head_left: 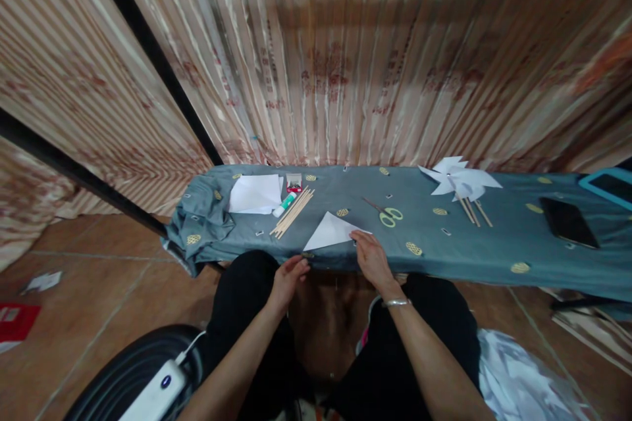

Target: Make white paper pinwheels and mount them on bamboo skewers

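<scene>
From the head view, the left hand (289,276) has its fingers loosely bent, close to the left corner of a folded paper (330,233). I can't tell if the tips touch it or hold anything. The right hand (370,256) has its fingers bent over the paper's right tip; its thumb is hard to see, so I can't tell if it pinches or only presses. The paper lies between the hands, a bit past them.

Far right of the right hand, a blue-edged tablet (609,185) is cut off by the picture's side. Nearer is a flat black phone (569,222). White pinwheels (461,179) with pointy paper wings overlap, so I can't count them.

Scissors (389,216) with round green handles lie just past the right hand. Past the left hand are thin, straight wooden sticks (293,212), a green and white glue stick (285,204) and a stack of smooth white paper (255,194). The cloth (419,230) under them is gray-blue, bunched up at its left end.

A little red and white box (294,183) past the sticks holds small dark bits, too tiny to make out.
</scene>
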### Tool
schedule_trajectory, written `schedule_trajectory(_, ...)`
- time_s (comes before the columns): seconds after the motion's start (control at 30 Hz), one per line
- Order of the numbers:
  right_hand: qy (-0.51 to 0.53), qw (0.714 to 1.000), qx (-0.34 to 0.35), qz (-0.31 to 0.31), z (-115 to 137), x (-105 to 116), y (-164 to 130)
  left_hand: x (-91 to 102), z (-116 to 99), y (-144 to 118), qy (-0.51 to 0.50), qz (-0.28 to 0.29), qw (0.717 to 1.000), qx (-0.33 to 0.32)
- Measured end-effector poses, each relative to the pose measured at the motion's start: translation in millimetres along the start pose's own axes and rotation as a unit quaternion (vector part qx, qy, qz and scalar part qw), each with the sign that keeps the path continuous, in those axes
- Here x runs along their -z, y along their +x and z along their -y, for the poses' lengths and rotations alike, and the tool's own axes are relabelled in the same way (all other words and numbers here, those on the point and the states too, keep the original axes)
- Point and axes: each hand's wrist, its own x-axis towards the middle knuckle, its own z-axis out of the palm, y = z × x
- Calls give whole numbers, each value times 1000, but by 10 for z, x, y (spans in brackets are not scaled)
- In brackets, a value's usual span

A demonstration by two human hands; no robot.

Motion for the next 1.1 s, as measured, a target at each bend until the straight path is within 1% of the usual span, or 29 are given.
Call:
schedule_trajectory(0.03,1,1000,2,-3,5,-1,6,-53,-58,40,-67,5,997,45)
schedule_trajectory(0.1,4,1000,7,-8,6,-8,5,-143,-182,118,-146,2,985,95)
schedule_trajectory(0.2,20,1000,9,-1,-8,-26,-25,-216,-312,189,-170,-23,979,113)
schedule_trajectory(0.27,39,999,4,2,-2,-12,-35,-228,-338,198,-172,-27,978,112)
schedule_trajectory(0.33,63,998,-11,-7,49,68,17,-228,-326,184,-181,-32,976,118)
schedule_trajectory(0.37,75,997,-22,-17,100,144,85,-229,-313,173,-186,-36,974,122)
schedule_trajectory(0.4,91,995,-26,-23,167,247,191,-233,-300,160,-193,-41,972,125)
schedule_trajectory(0.47,118,992,-15,-42,349,528,524,-248,-281,134,-207,-52,968,130)
schedule_trajectory(0.57,147,984,34,-92,682,1064,1244,-275,-298,97,-220,-61,964,134)
schedule_trajectory(0.63,193,966,83,-149,886,1395,1699,-278,-347,77,-228,-55,964,126)
schedule_trajectory(0.67,220,952,111,-181,969,1520,1861,-271,-383,69,-235,-51,963,119)
schedule_trajectory(0.7,243,939,133,-202,1037,1603,1958,-258,-425,64,-243,-50,962,112)
schedule_trajectory(0.73,266,930,143,-212,1088,1636,1979,-239,-471,59,-252,-51,961,105)
schedule_trajectory(0.77,291,923,141,-211,1121,1615,1924,-215,-520,55,-261,-53,959,97)
schedule_trajectory(0.8,315,919,126,-199,1135,1538,1797,-189,-568,50,-271,-58,956,91)
schedule_trajectory(0.83,336,921,95,-170,1131,1411,1614,-164,-612,42,-281,-63,954,85)
schedule_trajectory(0.87,356,925,45,-127,1112,1242,1392,-143,-652,32,-290,-68,951,79)
schedule_trajectory(0.9,386,920,-19,-68,1081,1044,1154,-128,-683,18,-299,-72,949,75)
schedule_trajectory(0.93,419,903,-95,-9,1043,835,919,-123,-704,0,-307,-75,946,71)
schedule_trajectory(0.97,444,879,-170,30,1005,629,706,-127,-715,-21,-313,-76,944,68)
schedule_trajectory(1.0,447,872,-199,32,970,440,526,-141,-714,-43,-316,-75,943,66)
schedule_trajectory(1.03,447,868,-214,31,941,281,388,-162,-704,-67,-317,-71,944,63)
schedule_trajectory(1.07,454,859,-235,25,919,157,292,-188,-684,-92,-313,-65,946,58)
schedule_trajectory(1.1,499,819,-284,-5,903,69,236,-215,-659,-116,-306,-56,949,50)
